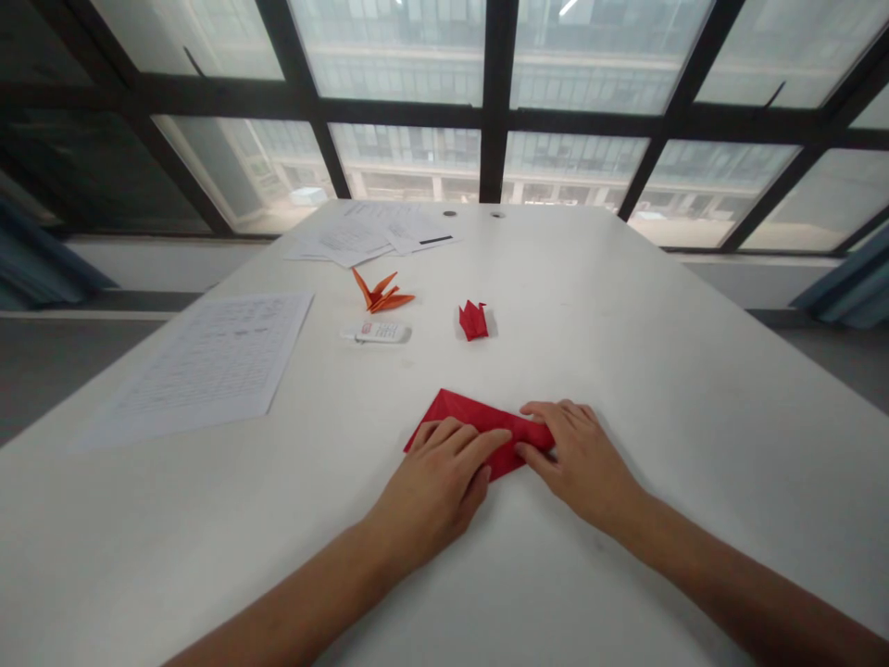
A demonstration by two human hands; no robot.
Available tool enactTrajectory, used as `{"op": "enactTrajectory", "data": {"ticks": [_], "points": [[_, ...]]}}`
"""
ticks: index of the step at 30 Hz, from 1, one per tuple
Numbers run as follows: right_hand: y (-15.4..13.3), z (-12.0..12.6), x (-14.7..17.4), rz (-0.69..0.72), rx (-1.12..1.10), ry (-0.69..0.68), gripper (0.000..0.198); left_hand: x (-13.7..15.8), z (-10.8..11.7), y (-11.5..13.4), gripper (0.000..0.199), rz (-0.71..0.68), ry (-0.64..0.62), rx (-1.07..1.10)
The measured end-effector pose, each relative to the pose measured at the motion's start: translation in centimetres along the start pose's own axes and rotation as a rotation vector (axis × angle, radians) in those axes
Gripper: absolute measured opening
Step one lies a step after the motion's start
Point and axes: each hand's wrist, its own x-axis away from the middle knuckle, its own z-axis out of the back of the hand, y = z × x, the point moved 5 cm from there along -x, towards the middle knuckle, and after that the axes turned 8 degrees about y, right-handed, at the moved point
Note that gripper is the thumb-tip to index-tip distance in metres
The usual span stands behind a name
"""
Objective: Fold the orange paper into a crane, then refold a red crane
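A folded sheet of red origami paper lies on the white table in front of me, with a raised corner at its upper left. Across its lower middle rests my left hand, fingers bent and pressing the paper down, index finger reaching right. My right hand grips the paper's right end between thumb and fingers, where it looks curled or folded over. Part of the sheet is hidden beneath both hands. Beyond it stand a small red paper crane and an orange paper crane with spread wings.
A small white labelled object lies by the orange crane. To the left is a printed sheet. Several more papers and a dark pen-like stick are at the table's far end, before large windows.
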Motion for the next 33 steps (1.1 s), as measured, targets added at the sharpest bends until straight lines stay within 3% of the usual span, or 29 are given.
{"op": "enactTrajectory", "data": {"ticks": [4, 7, 9, 12, 16, 18, 21, 24, 27, 29, 33], "points": [[-0.9, 0.3, 0.0, 0.162, 0.066, 0.045, 0.023, 0.1, -0.2, 0.1, 0.023, -0.015, -0.012, -0.052], [-1.4, 0.5, 0.4, 0.305, 0.078, -0.017, 0.022, 0.1, 0.0, 0.3, 0.025, -0.019, -0.007, -0.061], [-1.4, 0.4, 0.7, 0.326, 0.061, -0.068, 0.026, 0.1, 0.2, 0.2, 0.026, -0.032, -0.031, -0.063], [-1.2, 0.2, 0.7, 0.287, 0.011, -0.102, 0.028, -0.1, 0.8, -0.7, 0.027, -0.032, -0.046, -0.039], [-0.9, 0.1, 0.4, 0.221, -0.041, -0.082, 0.02, 0.0, 3.3, -2.6, 0.032, 0.123, 0.213, -0.163], [-0.9, 0.0, 0.3, 0.203, -0.053, -0.067, 0.018, 0.2, 3.7, -2.1, 0.036, 0.11, 0.27, -0.219], [-1.2, 0.0, 0.4, 0.199, -0.075, -0.05, 0.023, 0.5, 2.1, 0.2, 0.041, -0.015, 0.149, -0.175], [-1.3, 0.0, 0.6, 0.199, -0.144, -0.056, 0.033, 0.4, 0.3, 1.5, 0.049, -0.017, 0.05, -0.156], [-1.2, 0.1, 0.7, 0.171, -0.254, -0.089, 0.042, 0.0, 0.0, 0.8, 0.032, 0.023, 0.028, -0.206], [-0.8, 0.3, 0.6, 0.114, -0.322, -0.109, 0.041, -0.2, 0.2, 0.4, 0.022, -0.063, -0.014, -0.26], [1.2, 1.0, 0.2, -0.118, -0.409, -0.007, 0.04, 0.1, 1.0, -0.4, 0.031, -0.242, -0.016, -0.326]]}}
